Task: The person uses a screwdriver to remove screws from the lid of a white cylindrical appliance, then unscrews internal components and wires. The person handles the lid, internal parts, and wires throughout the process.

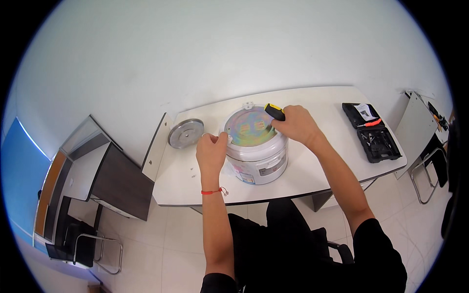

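A white rice cooker (264, 171) stands on the white desk in front of me, with a shiny, rainbow-tinted metal plate (251, 132) facing up on it. My right hand (298, 126) is closed around a black-and-yellow screwdriver (274, 112) at the plate's right edge; its tip cannot be made out. At the left rim, my left hand (212, 146) is closed in a pinch beside a small white tab. Whatever its fingers hold is too small to tell. Another white tab (248, 105) sits on the far rim.
Left of the cooker, a round metal disc (186, 134) leans near the desk's side panel (155, 146). Several tiny parts (193, 173) lie near my left wrist. An open black tool case (373, 139) with an orange-handled tool (372, 123) is at the right. The desk (312, 171) has a dark front edge.
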A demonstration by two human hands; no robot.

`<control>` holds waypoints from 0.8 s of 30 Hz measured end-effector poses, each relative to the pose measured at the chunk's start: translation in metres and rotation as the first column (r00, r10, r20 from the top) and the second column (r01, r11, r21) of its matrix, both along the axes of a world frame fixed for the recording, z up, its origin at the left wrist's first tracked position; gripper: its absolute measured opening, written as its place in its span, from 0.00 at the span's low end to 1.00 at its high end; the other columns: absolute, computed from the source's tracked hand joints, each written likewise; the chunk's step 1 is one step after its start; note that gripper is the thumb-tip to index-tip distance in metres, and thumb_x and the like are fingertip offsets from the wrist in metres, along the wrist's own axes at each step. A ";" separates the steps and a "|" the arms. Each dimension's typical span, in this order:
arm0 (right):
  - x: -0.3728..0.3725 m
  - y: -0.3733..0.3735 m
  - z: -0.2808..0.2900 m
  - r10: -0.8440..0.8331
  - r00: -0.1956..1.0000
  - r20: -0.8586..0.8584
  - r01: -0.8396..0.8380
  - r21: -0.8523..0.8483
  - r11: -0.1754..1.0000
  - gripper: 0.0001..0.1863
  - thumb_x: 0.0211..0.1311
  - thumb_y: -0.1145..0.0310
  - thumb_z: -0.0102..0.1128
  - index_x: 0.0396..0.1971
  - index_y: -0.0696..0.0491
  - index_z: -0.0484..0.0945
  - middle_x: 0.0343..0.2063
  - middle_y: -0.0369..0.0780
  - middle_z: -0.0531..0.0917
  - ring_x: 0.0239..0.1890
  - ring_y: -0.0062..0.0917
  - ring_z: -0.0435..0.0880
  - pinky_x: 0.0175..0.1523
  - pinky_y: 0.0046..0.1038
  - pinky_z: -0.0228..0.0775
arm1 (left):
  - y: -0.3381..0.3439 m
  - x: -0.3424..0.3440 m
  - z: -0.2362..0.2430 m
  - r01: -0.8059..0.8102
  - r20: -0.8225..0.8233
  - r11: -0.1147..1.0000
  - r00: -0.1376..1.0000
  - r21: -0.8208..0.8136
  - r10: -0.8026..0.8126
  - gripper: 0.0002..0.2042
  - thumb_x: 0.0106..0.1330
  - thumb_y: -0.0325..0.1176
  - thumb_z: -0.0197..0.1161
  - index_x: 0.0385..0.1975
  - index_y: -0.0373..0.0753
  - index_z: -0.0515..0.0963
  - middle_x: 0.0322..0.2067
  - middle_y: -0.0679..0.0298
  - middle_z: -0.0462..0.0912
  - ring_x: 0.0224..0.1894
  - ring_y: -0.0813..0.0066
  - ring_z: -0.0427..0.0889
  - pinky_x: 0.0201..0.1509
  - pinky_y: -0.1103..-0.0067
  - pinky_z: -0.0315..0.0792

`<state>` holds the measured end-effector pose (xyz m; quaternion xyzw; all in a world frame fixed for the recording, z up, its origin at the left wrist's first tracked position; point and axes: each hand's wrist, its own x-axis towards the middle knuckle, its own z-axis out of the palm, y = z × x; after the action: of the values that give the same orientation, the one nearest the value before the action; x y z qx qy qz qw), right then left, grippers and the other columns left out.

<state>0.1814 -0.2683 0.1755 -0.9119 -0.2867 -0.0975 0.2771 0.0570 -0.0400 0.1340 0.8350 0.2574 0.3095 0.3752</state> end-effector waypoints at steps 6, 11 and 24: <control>0.001 -0.001 0.001 0.034 0.999 -0.026 -0.033 0.033 0.999 0.26 0.55 0.51 0.64 0.20 0.65 0.83 0.19 0.55 0.83 0.25 0.47 0.85 0.38 0.41 0.80 | -0.003 -0.002 0.005 -0.014 -0.026 1.000 1.000 -0.008 0.014 0.22 0.61 0.48 0.64 0.31 0.29 0.80 0.35 0.48 0.84 0.40 0.52 0.83 0.50 0.65 0.75; 0.003 0.001 -0.012 0.036 0.999 -0.014 -0.034 0.117 0.993 0.26 0.55 0.52 0.64 0.20 0.66 0.82 0.19 0.55 0.82 0.25 0.48 0.85 0.37 0.41 0.79 | -0.003 -0.002 0.000 -0.047 0.034 0.999 0.998 -0.015 0.048 0.22 0.60 0.48 0.65 0.32 0.29 0.80 0.35 0.49 0.85 0.40 0.53 0.83 0.49 0.66 0.75; -0.003 0.003 0.003 -0.004 0.999 -0.034 0.007 0.068 0.998 0.23 0.55 0.54 0.64 0.22 0.64 0.82 0.19 0.53 0.83 0.26 0.46 0.85 0.38 0.40 0.79 | 0.001 0.000 -0.004 -0.005 0.172 1.000 0.985 0.014 0.003 0.20 0.64 0.42 0.67 0.38 0.26 0.82 0.35 0.53 0.86 0.36 0.67 0.83 0.45 0.73 0.76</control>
<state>0.1783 -0.2655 0.1783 -0.9042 -0.2760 -0.0926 0.3124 0.0567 -0.0389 0.1302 0.8074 0.2235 0.3830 0.3891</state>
